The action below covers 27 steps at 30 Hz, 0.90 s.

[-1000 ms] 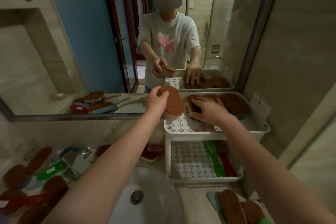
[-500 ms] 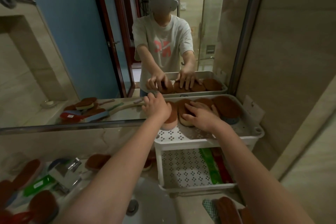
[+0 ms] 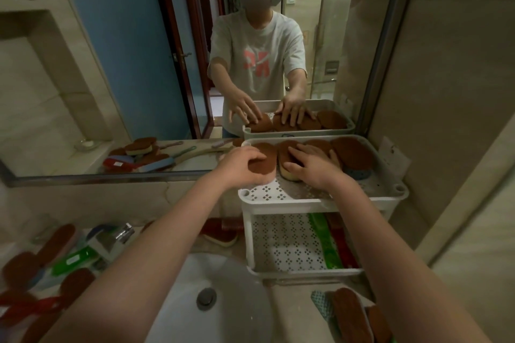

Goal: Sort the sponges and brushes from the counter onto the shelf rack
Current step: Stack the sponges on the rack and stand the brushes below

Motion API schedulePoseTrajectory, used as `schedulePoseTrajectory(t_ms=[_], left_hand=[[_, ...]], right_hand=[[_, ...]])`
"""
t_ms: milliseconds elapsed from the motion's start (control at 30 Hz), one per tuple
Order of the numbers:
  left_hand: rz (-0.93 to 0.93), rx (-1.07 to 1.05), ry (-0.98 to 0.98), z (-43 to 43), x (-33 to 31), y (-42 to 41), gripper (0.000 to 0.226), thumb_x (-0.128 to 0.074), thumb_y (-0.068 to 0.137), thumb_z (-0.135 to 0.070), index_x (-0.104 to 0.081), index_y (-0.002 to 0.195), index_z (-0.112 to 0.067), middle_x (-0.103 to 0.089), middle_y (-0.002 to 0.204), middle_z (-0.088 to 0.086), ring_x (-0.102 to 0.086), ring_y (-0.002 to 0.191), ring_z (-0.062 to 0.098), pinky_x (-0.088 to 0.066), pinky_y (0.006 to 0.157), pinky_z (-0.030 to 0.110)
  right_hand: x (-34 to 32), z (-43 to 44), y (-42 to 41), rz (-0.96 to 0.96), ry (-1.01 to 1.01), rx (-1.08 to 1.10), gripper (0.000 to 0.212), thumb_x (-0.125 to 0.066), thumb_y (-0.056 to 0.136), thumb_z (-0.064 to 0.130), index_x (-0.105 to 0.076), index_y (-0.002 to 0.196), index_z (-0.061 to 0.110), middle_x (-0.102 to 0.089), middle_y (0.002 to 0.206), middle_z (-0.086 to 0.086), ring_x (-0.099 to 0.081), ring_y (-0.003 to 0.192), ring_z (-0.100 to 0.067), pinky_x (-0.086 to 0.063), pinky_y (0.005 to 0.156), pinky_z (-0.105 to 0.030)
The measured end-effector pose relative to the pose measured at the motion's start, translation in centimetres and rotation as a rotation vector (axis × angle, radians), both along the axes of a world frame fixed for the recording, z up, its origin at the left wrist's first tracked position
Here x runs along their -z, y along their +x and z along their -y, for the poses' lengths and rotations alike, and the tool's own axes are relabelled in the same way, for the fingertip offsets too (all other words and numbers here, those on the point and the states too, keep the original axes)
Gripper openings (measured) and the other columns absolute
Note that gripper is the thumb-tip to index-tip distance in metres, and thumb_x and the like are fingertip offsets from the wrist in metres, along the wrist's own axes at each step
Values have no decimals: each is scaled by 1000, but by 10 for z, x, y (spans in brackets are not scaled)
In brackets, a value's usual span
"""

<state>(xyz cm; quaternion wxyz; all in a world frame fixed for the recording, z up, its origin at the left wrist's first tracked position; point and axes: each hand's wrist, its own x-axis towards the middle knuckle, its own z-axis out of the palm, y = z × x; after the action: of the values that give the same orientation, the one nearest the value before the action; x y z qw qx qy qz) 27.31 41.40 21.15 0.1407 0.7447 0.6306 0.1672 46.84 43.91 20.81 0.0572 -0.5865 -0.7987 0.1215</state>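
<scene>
A white two-tier shelf rack (image 3: pixel 306 200) stands on the counter against the mirror. Its top tier holds a row of brown oval sponges. My left hand (image 3: pixel 239 166) lies on the leftmost sponge (image 3: pixel 264 160), fingers spread over its top, as the mirror shows. My right hand (image 3: pixel 313 168) rests flat on the neighbouring sponge (image 3: pixel 287 152), which has a yellow underside. Further right, another brown sponge (image 3: pixel 352 154) overlaps a blue one (image 3: pixel 359 174). The lower tier holds a green brush (image 3: pixel 324 239) and a red brush (image 3: pixel 342 248) along its right side.
A white sink basin (image 3: pixel 237 315) with a drain (image 3: pixel 206 296) and chrome tap (image 3: pixel 117 237) lies below my arms. Several brown sponges and green and red brushes (image 3: pixel 69 259) crowd the left counter. More sponges (image 3: pixel 351 315) lie in front of the rack. A tiled wall closes the right side.
My left hand carried the brown sponge down onto the top tier's left end and now lies on it with spread fingers. My right hand stayed on the sponges beside it.
</scene>
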Motion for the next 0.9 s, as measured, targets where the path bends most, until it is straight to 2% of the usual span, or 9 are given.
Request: schedulePoseTrajectory(t_ms=[167,333,467,600,700,800,900], left_hand=[[-102,-49,115,-4,2,14,59,-67,77,-42,-52,132,-25,-46,140,-7,-39,129,16,-32,108,43],[-78,-70,69,-4,4,15,62,-63,77,-51,-52,132,-24,-45,139,-5,-40,128,19,-36,106,45],[57,-91,54,4,5,15,63,-60,79,-49,-47,135,-22,-46,138,0,-45,123,22,-40,102,45],[335,-193,287,32,8,15,37,-59,88,-31,-56,121,-15,-54,126,3,-49,117,21,-42,98,35],[498,-303,445,64,19,9,18,-59,87,-22,-61,103,-13,-53,114,1,-49,109,15,-39,93,26],[542,-354,510,97,39,-4,11,-59,86,-18,-60,95,-11,-49,108,0,-46,101,9,-34,87,15],[542,-332,524,126,69,-21,16,-57,83,-21,-62,90,-8,-48,101,2,-49,98,13,-37,89,18]], right_hand=[[2,3,-1,-77,136,38,55,-38,93,56,-38,142,30,-32,153,4,-24,142,-19,-9,116,-50],[0,4,-2,-37,182,35,54,-43,91,57,-45,135,26,-43,143,-2,-38,132,-25,-25,112,-48],[-5,17,-1,-161,318,19,51,-48,92,49,-48,134,19,-52,136,-7,-47,123,-27,-39,103,-43],[1,51,-8,-331,640,-82,32,-55,90,32,-63,114,12,-63,112,-7,-57,104,-26,-47,86,-39],[14,79,-19,-483,789,-100,18,-55,84,22,-64,94,10,-63,91,-6,-56,85,-24,-45,71,-36],[31,107,-33,-620,815,-111,8,-57,80,14,-57,78,6,-56,78,-7,-50,75,-20,-37,66,-29],[59,134,-44,-671,766,-147,9,-57,77,11,-54,74,3,-52,73,-8,-48,71,-20,-35,64,-28]])
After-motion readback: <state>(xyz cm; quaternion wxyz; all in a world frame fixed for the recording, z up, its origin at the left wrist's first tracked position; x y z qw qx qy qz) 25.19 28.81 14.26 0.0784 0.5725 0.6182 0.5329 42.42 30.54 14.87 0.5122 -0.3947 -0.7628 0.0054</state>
